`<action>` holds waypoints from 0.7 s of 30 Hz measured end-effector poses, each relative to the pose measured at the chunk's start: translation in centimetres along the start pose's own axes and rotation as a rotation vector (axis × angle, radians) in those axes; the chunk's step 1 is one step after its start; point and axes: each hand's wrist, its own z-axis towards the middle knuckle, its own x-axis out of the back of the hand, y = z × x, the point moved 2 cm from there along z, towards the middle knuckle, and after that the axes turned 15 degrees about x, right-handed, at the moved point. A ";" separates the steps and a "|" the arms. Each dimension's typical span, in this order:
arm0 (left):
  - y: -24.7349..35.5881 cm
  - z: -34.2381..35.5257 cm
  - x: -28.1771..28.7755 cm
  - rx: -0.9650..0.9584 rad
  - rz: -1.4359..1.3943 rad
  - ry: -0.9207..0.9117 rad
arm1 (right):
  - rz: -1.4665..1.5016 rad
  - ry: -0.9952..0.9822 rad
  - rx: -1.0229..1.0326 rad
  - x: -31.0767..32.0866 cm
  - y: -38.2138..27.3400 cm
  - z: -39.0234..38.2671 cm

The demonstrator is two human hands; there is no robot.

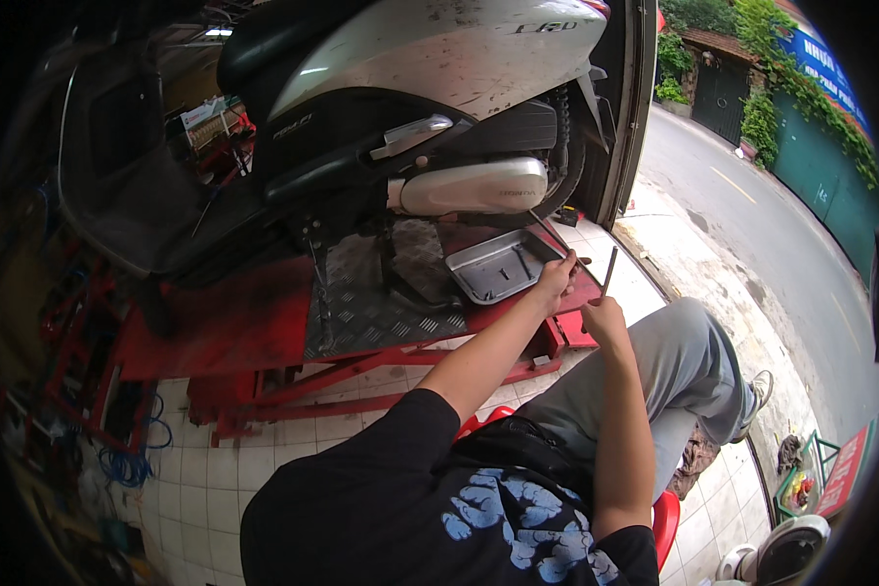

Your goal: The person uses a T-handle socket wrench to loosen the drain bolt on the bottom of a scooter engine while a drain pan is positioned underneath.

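Note:
My left hand [558,276] is closed on a long thin metal tool [547,227] that angles up and left toward the silver engine cover [474,186] of a scooter [430,59]; whether it touches the cover I cannot tell. A little lower and to the right, my right hand [601,317] grips a straight dark bar [610,265] pointing upward. Beside my left hand, on the lift, lies a metal tray [467,264] with a few small dark parts [504,274] in it.
The scooter stands on a red lift [205,347] with a checker-plate top. I sit on a red chair [666,527]. Blue hose [132,464] lies on the tiled floor at left. At right are a doorpost [627,146], a street [732,205] and a small stand [820,474].

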 end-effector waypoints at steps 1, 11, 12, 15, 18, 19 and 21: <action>0.1 0.3 -0.2 -0.007 -0.019 -0.008 | 0.024 0.058 -0.044 0.1 0.7 0.5; 1.3 -0.3 0.0 -0.063 -0.083 0.004 | 0.801 0.340 0.071 1.3 0.0 0.6; 1.3 -0.6 -0.3 -0.053 -0.079 0.001 | 0.743 0.349 0.080 1.3 0.3 0.7; 0.9 -1.6 -1.3 0.031 -0.089 -0.011 | 0.518 0.432 0.152 0.9 1.8 1.3; -0.4 -1.8 -0.5 0.111 0.081 -0.013 | 0.256 0.502 0.199 0.5 1.8 1.2; -0.6 -1.7 0.0 0.133 0.169 -0.010 | 0.185 0.516 0.205 0.7 1.4 1.1; -0.7 -2.0 -0.2 0.125 0.198 -0.043 | 0.034 0.547 0.200 0.9 0.4 0.4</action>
